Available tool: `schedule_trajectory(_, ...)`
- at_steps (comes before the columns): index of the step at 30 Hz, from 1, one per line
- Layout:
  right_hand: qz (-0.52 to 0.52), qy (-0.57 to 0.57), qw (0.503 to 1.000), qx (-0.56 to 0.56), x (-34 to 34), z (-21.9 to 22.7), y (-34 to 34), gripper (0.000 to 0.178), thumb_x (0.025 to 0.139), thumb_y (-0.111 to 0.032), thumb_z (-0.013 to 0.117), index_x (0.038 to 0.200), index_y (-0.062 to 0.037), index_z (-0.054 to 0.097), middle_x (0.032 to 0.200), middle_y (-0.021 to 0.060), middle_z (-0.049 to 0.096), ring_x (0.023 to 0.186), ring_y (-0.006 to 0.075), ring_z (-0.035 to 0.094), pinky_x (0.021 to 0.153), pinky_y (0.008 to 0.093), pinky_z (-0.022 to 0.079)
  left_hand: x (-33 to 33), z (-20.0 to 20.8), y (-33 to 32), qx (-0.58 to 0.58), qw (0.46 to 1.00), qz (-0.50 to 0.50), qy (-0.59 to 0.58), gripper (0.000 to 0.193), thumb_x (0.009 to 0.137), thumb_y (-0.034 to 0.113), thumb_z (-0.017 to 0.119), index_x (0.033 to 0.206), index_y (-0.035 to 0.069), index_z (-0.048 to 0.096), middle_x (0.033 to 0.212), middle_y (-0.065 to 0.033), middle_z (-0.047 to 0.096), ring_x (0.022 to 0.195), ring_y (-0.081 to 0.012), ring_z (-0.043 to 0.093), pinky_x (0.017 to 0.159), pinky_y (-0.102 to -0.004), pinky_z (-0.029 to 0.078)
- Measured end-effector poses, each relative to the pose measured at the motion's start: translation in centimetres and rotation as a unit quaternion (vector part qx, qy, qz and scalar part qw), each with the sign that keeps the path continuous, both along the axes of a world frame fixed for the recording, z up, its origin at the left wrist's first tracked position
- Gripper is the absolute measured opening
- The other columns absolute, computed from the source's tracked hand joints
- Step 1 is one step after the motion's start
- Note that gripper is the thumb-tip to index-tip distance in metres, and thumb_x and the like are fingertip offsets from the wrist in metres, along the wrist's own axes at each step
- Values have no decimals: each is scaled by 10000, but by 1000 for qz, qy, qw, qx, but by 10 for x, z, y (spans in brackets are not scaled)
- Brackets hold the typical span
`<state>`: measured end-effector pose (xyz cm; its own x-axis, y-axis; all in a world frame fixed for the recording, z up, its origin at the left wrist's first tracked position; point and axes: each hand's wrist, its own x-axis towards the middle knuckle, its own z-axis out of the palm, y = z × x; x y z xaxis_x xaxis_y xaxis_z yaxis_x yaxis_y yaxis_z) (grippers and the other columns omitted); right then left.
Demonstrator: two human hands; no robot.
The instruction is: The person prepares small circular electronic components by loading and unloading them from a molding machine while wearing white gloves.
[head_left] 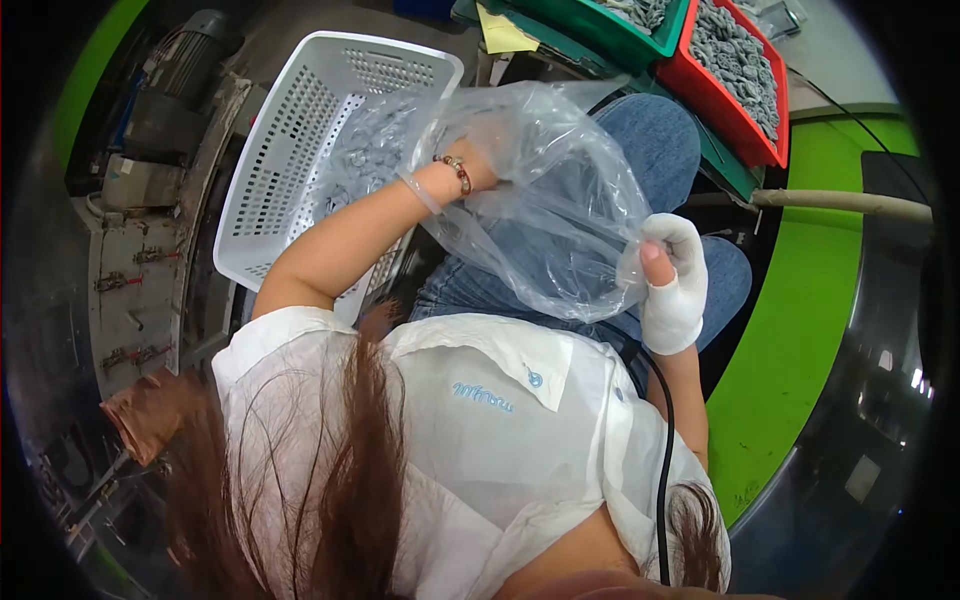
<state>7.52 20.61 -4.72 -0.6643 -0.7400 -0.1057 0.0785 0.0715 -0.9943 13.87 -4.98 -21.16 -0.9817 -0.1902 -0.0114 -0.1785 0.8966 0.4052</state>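
A large clear plastic bag (560,235) hangs over my lap with its mouth spread wide. My right hand (678,290), in a white glove that leaves the thumb bare, pinches the bag's right edge. My left hand (490,150) is bare, with a beaded bracelet and a clear bangle on the wrist, and reaches into the upper left of the bag. Clear film blurs its fingers, so their pose is hidden. Beside my left forearm stands a white perforated plastic basket (285,150), holding grey pieces (360,150) under or within clear film.
A red bin (778,75) and a green bin (600,30), both with small grey pieces, stand beyond my knees. Yellow paper (505,32) lies near the green bin. A pale pipe (845,203) juts out at the right. Machinery with a motor (190,60) lines the left side.
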Motion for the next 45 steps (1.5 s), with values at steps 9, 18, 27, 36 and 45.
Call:
schedule_trajectory(9, 37, -63, 996, -43, -17, -10, -10, 229, 877, -196, 611, 1014, -32, 528, 750, 20, 551, 618, 85, 525, 567, 213, 430, 25, -134, -17, -191, 973, -130, -2, 245, 810, 244, 527, 935, 100, 682, 915, -154, 673, 854, -289, 663, 743, -400, 516)
schedule_trajectory(18, 65, -113, 987, -92, -36, -17, -13, 252, 887, -198, 595, 1045, -16, 520, 749, 30, 547, 594, 89, 514, 557, 225, 437, 52, -102, -33, 52, 972, -18, -228, 526, 865, 358, 471, 1293, 56, 419, 1056, -226, 625, 929, -354, 635, 807, -452, 490)
schedule_trajectory(27, 102, -93, 986, -94, -34, -16, -4, 228, 897, -182, 562, 1069, -35, 533, 793, 10, 547, 656, 73, 516, 588, 217, 440, 48, -36, -10, 24, 903, -189, -384, 478, 804, 364, 587, 1110, -3, 579, 1026, -224, 631, 956, -344, 626, 816, -440, 486)
schedule_trajectory(36, 120, -70, 988, -74, -36, -25, -5, 209, 903, -178, 550, 1060, -41, 541, 795, 5, 550, 621, 71, 522, 591, 222, 454, 26, -31, -32, 14, 909, -275, -314, 435, 804, 335, 596, 1076, -5, 603, 1060, -228, 614, 979, -333, 615, 844, -432, 475)
schedule_trajectory(45, 111, -62, 988, -90, -36, -26, -5, 221, 902, -195, 568, 1057, -40, 538, 777, 2, 547, 638, 70, 521, 592, 217, 448, 11, -13, -28, -5, 925, -280, -258, 426, 811, 324, 589, 1091, 3, 599, 1088, -225, 598, 991, -330, 607, 854, -426, 470)
